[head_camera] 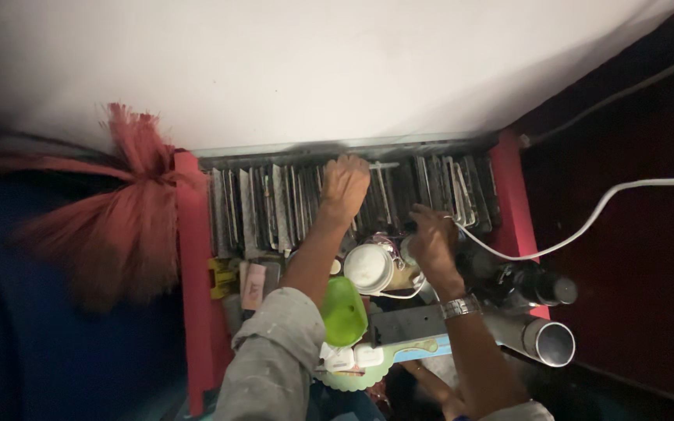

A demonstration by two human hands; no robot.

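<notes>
My left hand (344,185) reaches into a row of thin flat panels (274,204) that stand on edge along the back of a red-framed shelf (193,257); its fingers are curled over the tops of the panels. My right hand (434,240), with a metal watch on the wrist, is closed on a white cable (587,222) in front of the panels. The cable runs off to the right.
A white lidded tub (368,267), a green plastic cup (342,310), dark bottles (532,287), a grey pipe end (549,341) and white chargers (352,357) crowd the shelf front. A pink feather duster (118,226) hangs at left. White wall behind, dark red wall at right.
</notes>
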